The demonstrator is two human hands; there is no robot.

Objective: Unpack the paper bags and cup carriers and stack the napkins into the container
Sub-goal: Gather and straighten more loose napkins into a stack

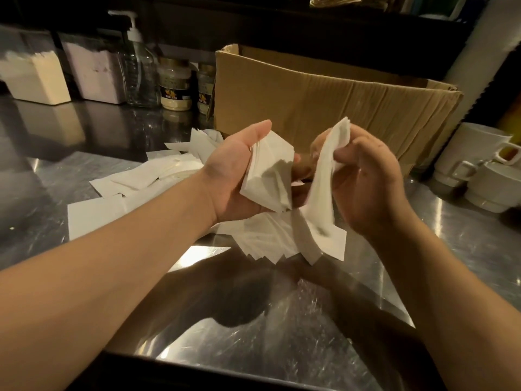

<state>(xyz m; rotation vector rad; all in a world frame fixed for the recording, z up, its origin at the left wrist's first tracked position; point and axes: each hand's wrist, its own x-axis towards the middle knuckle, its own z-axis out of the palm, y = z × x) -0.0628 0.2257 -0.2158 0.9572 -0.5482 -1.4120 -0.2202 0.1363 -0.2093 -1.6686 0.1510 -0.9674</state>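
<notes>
Left of centre, loose napkins (146, 176) lie scattered on the steel counter (282, 320). At mid-frame the left hand (236, 176) grips a folded napkin stack (267, 176), palm up. Just right, the right hand (366, 182) pinches a drooping napkin bundle (324, 193) before the cardboard box (324, 100).
</notes>
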